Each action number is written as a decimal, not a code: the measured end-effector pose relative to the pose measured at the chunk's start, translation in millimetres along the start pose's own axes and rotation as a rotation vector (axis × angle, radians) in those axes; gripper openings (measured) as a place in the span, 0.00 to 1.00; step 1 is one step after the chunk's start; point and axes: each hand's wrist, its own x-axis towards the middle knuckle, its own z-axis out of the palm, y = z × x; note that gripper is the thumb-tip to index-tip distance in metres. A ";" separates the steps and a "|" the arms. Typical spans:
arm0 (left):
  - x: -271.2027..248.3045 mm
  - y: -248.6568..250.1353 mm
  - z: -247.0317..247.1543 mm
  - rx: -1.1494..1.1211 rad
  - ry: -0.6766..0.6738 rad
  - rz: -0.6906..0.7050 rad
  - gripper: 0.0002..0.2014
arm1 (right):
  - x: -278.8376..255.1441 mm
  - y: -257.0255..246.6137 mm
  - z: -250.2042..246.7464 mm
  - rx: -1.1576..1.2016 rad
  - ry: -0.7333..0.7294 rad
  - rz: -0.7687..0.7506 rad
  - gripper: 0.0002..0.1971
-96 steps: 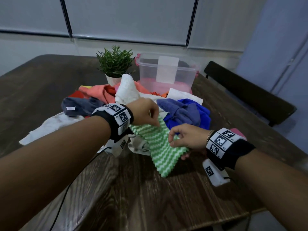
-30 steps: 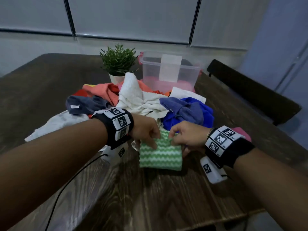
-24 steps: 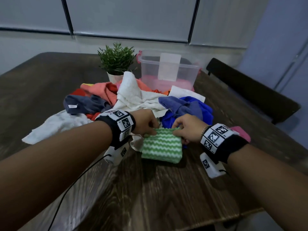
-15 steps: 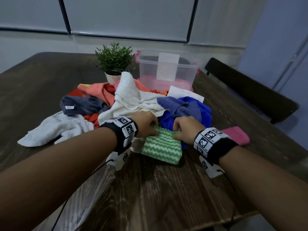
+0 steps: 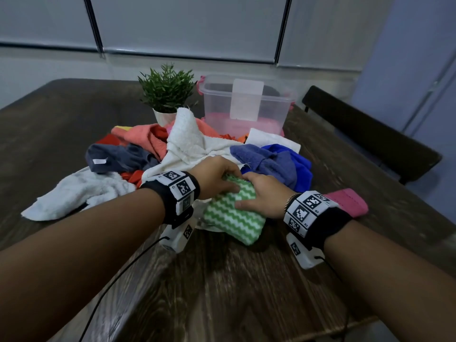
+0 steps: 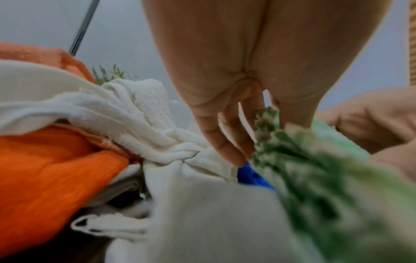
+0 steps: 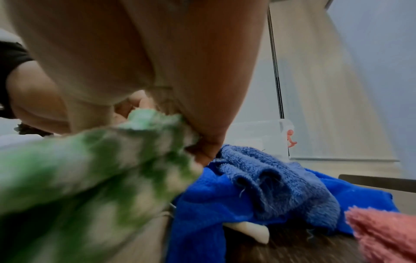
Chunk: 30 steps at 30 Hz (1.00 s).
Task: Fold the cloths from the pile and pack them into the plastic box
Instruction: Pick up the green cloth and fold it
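Observation:
A folded green-and-white zigzag cloth (image 5: 232, 215) sits at the near edge of the cloth pile (image 5: 187, 146), its far edge raised. My left hand (image 5: 216, 175) grips that far edge from the left, thumb on top. My right hand (image 5: 260, 195) grips it from the right, fingers over the top. In the left wrist view my fingers (image 6: 227, 142) reach past the green cloth (image 6: 326, 186). In the right wrist view the green cloth (image 7: 94, 169) bunches under my palm. The clear plastic box (image 5: 246, 104) stands behind the pile with pink cloth inside.
A potted plant (image 5: 166, 95) stands left of the box. Blue cloths (image 5: 283, 164) lie right of my hands, and a folded pink cloth (image 5: 348, 201) lies near the table's right edge. A white towel (image 5: 74, 193) spreads to the left. A dark chair (image 5: 370, 134) stands at the right.
The long green cloth has been folded into a small rectangle. Both hands have closed in on its far edge and come together, and the cloth has tilted up toward the pile.

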 end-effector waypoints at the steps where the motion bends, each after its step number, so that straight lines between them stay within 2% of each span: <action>1: 1.1 0.8 0.5 -0.039 0.024 0.008 0.08 | -0.3 1.8 -0.6 0.029 0.014 0.007 0.31; 3: 3.9 2.3 2.5 -0.129 0.040 -0.004 0.11 | -0.8 6.9 -3.9 0.163 0.051 0.010 0.22; 6: 6.9 6.5 3.7 -0.332 -0.010 -0.120 0.23 | -8.8 12.2 -13.7 0.361 0.135 0.010 0.08; 9: 6.1 7.9 -1.5 -0.367 -0.136 -0.232 0.31 | -16.2 16.5 -22.8 0.598 0.237 0.071 0.12; 11: 4.6 5.0 -3.0 -0.496 -0.171 -0.282 0.23 | -15.3 19.3 -26.8 0.691 0.260 0.148 0.13; 14: 2.3 5.9 -0.7 -0.748 -0.140 -0.309 0.11 | -12.5 21.6 -32.5 0.718 0.269 0.206 0.13; 17: 4.2 17.0 4.1 -0.906 -0.094 -0.295 0.10 | -15.4 25.0 -38.4 0.495 0.364 0.179 0.20; 19: 7.6 23.8 8.0 -0.845 -0.047 -0.292 0.11 | -22.7 28.7 -41.7 0.244 0.367 0.226 0.24; 21: 11.0 28.4 13.5 -0.715 -0.089 -0.294 0.10 | -30.1 38.1 -42.1 0.100 0.278 0.282 0.28; 25: 15.5 36.4 26.4 -0.329 -0.246 -0.206 0.10 | -41.2 55.3 -36.5 -0.009 0.132 0.362 0.28; 27: 16.8 43.3 33.0 -0.247 -0.273 -0.153 0.08 | -46.7 58.7 -37.3 -0.068 0.108 0.393 0.27; 30: 22.2 52.8 41.5 -0.161 -0.312 -0.151 0.10 | -55.7 61.8 -39.3 -0.193 0.061 0.468 0.30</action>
